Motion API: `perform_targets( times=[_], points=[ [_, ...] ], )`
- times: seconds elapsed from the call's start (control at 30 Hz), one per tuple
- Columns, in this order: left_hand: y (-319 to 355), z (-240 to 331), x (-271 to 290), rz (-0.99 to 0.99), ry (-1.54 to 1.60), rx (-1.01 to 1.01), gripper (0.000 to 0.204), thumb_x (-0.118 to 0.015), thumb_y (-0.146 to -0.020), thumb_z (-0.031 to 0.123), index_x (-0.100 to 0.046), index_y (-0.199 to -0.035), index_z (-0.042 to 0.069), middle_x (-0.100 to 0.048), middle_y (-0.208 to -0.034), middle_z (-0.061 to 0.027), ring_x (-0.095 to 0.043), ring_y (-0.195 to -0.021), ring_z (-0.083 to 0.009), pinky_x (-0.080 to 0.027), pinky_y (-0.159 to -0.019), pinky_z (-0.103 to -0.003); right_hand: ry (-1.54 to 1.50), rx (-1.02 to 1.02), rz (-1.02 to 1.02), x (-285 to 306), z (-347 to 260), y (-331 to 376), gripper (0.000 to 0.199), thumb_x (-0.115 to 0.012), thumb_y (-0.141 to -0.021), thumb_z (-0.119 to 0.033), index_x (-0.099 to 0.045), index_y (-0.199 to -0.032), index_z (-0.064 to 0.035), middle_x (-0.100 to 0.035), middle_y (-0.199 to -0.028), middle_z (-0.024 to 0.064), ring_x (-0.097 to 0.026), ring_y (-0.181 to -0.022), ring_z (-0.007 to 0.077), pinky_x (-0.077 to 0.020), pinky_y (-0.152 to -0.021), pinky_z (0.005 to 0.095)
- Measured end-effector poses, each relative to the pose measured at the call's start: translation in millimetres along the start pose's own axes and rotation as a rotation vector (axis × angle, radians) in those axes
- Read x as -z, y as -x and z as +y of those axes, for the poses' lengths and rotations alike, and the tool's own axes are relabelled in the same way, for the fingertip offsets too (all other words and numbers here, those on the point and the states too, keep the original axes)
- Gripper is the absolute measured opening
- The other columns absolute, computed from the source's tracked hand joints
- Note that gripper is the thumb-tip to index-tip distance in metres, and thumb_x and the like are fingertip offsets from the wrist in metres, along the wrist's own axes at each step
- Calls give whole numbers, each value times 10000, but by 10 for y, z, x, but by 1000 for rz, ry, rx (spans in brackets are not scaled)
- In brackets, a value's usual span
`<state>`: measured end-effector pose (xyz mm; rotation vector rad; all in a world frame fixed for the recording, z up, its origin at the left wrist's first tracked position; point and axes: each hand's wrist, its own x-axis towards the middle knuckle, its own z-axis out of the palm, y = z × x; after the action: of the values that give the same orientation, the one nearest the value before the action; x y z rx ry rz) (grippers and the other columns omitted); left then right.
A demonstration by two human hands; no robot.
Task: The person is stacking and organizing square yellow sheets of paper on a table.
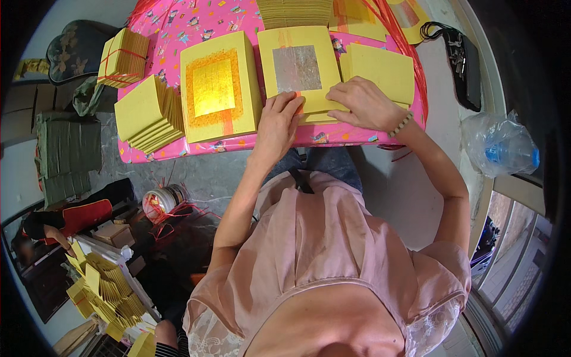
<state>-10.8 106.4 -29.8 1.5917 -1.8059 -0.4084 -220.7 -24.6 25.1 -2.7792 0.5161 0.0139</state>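
A stack of yellow paper sheets (pixel 327 62) with a silver-grey square and an orange streak on its top sheet lies in front of me on the table. My left hand (pixel 279 124) has bent fingers on the stack's near edge, left of its middle. At the near right corner my right hand (pixel 364 106), a beaded bracelet at its wrist, pinches the edge of the sheets between thumb and fingers. Left of it stands a thick stack of yellow paper (pixel 252 89) with a gold square in an orange border. More plain yellow sheets (pixel 386 68) lie beyond my right hand.
The table has a pink patterned cover (pixel 160 24). Folded yellow paper (pixel 140 113) and a bundle tied with red string (pixel 125 56) sit at its left. Red strands (pixel 416 71) hang at the right. Another person's hand (pixel 58 238) is by paper stacks at lower left.
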Motion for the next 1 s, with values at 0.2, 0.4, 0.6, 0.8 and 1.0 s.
perform_targets(
  times=[0.2,0.4,0.6,0.8,1.0],
  points=[
    [10,3,41,-48,28,19,396,-671,-821,29,-608,-1211,-4,-562,-1263,-190,-508,-1170,-381,-431,-1024,-441,-136,-28,-27,72,71,-24,331,-648,-897,-329,-703,-1037,-35,-689,-1034,137,-649,-923,345,-497,-869,424],
    [8,-8,51,-59,45,22,416,-689,-818,48,-601,-1222,-7,-557,-1273,-193,-498,-1187,-384,-424,-1038,-440,-198,-52,-50,136,88,-74,314,-632,-909,-353,-757,-957,-69,-703,-1062,146,-672,-927,344,-527,-826,419],
    [2,-3,61,-58,67,34,405,-692,-823,53,-607,-1215,-6,-562,-1264,-193,-507,-1169,-382,-432,-1021,-436,-156,-23,-22,90,123,-71,285,-598,-930,-331,-766,-964,-104,-707,-1076,133,-679,-919,333,-531,-822,419],
    [3,1,60,-48,50,23,403,-695,-825,61,-610,-1213,-9,-565,-1257,-193,-511,-1162,-383,-435,-1014,-436,-146,-28,-4,79,110,-71,300,-595,-931,-331,-766,-942,-85,-709,-1074,137,-677,-928,330,-527,-828,423],
    [-1,-1,59,-64,49,34,410,-701,-821,57,-610,-1215,-15,-563,-1265,-195,-509,-1170,-382,-433,-1024,-431,-125,-43,3,66,108,-78,342,-604,-924,-348,-759,-912,-42,-709,-1066,147,-677,-919,336,-529,-819,427]
  ],
)
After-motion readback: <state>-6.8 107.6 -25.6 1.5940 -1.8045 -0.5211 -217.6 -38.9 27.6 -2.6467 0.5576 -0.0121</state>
